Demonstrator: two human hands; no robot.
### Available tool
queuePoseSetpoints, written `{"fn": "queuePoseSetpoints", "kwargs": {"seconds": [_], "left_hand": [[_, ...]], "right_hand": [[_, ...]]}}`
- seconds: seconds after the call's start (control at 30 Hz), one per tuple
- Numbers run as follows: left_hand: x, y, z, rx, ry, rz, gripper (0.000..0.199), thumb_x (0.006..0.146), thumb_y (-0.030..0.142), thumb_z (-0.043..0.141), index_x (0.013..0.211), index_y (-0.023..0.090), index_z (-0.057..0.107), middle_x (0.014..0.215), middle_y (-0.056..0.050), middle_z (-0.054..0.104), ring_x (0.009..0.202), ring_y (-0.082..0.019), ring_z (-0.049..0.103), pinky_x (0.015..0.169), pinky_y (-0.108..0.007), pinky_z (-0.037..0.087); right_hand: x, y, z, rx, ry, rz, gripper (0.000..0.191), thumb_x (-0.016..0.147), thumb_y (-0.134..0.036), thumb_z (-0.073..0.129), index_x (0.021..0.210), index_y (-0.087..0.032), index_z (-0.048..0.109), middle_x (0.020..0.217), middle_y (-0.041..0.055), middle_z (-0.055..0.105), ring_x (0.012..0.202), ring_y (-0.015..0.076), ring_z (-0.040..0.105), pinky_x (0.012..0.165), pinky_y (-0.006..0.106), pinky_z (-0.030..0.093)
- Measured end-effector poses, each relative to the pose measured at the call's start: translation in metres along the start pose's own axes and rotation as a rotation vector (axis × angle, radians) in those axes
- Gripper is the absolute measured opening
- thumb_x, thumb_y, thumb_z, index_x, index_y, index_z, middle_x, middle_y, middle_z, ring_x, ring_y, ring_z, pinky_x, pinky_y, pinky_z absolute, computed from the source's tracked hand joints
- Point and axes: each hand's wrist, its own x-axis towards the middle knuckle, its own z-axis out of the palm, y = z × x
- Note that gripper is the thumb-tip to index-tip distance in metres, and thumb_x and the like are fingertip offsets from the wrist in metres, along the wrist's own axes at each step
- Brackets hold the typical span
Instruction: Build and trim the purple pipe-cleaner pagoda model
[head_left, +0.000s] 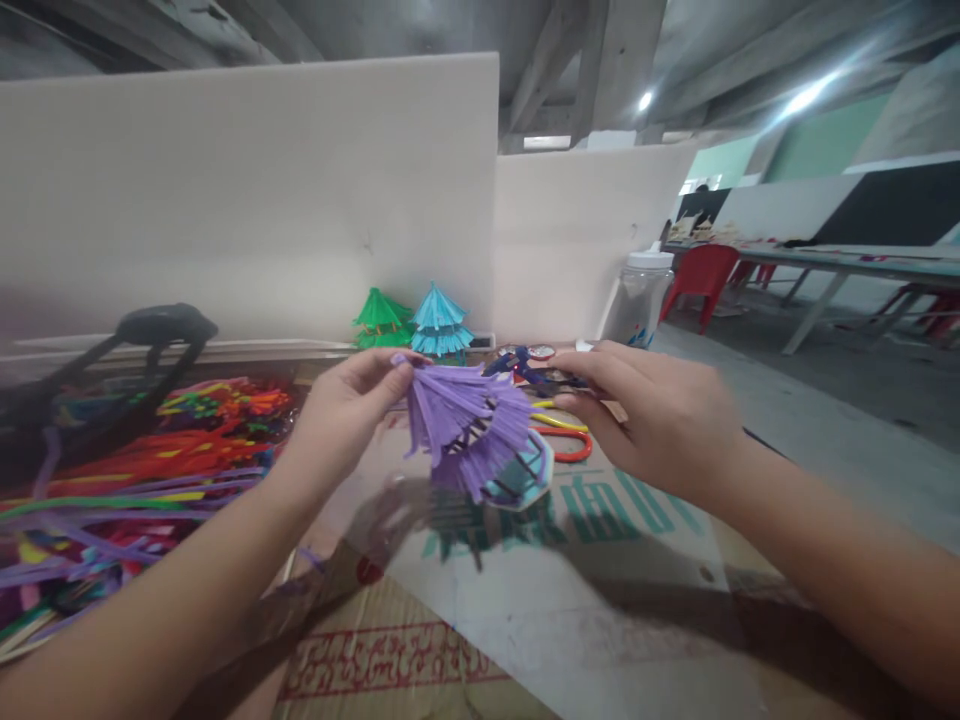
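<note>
A small purple pagoda model with fringed, layered roofs and a pale octagonal base is tilted on its side in the air. My left hand pinches it by the roof tip, its fingers closed. To the right, my right hand is held with thumb and forefinger close together, apart from the model. Something dark shows by those fingertips, but I cannot make out whether it is held. Behind the model lies a dark blue glue gun with a small red light. A red loop-shaped handle lies between model and right hand.
Green and blue pagoda models stand by the white partition. Coloured fuzzy strips pile up at left, beside a blurred black stand. A clear bottle stands at back right; a red chair is beyond.
</note>
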Motion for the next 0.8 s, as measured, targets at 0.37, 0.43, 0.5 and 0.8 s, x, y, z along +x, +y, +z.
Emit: {"fn": "queuePoseSetpoints", "kwargs": {"seconds": [0.37, 0.43, 0.5, 0.8], "left_hand": [[0.047, 0.004, 0.01, 0.256, -0.345, 0.098, 0.049, 0.085, 0.054, 0.062, 0.113, 0.015, 0.069, 0.111, -0.011, 0.073, 0.1, -0.023, 0.067, 0.089, -0.037, 0.051], [0.041, -0.009, 0.006, 0.228, -0.346, 0.115, 0.052, 0.088, 0.055, 0.057, 0.121, 0.016, 0.065, 0.119, -0.013, 0.07, 0.108, -0.024, 0.065, 0.096, -0.039, 0.049], [0.032, -0.028, -0.003, 0.216, -0.26, 0.091, 0.053, 0.093, 0.054, 0.049, 0.126, 0.015, 0.061, 0.121, -0.015, 0.069, 0.11, -0.024, 0.065, 0.098, -0.04, 0.048], [-0.028, -0.071, -0.016, 0.643, -0.488, 0.084, 0.076, 0.071, 0.043, 0.075, 0.138, 0.018, 0.051, 0.144, -0.016, 0.052, 0.134, -0.036, 0.046, 0.114, -0.049, 0.033]], "right_hand": [[0.0, 0.014, 0.014, 0.068, -0.096, 0.058, 0.026, 0.094, -0.031, 0.052, 0.108, -0.014, 0.067, 0.086, 0.0069, 0.074, 0.064, 0.0162, 0.064, 0.053, 0.026, 0.037], [0.0, 0.016, 0.014, 0.089, -0.124, 0.095, 0.027, 0.094, -0.032, 0.052, 0.109, -0.014, 0.067, 0.085, 0.0065, 0.074, 0.062, 0.0156, 0.063, 0.053, 0.026, 0.037], [0.0, 0.018, 0.015, 0.11, -0.151, 0.155, 0.029, 0.094, -0.033, 0.052, 0.111, -0.015, 0.067, 0.085, 0.0064, 0.074, 0.061, 0.0154, 0.062, 0.053, 0.025, 0.037], [-0.004, 0.025, 0.038, 0.408, -0.236, 0.396, 0.025, 0.093, -0.034, 0.053, 0.107, -0.016, 0.065, 0.084, 0.0063, 0.072, 0.071, 0.0182, 0.064, 0.06, 0.027, 0.042]]}}
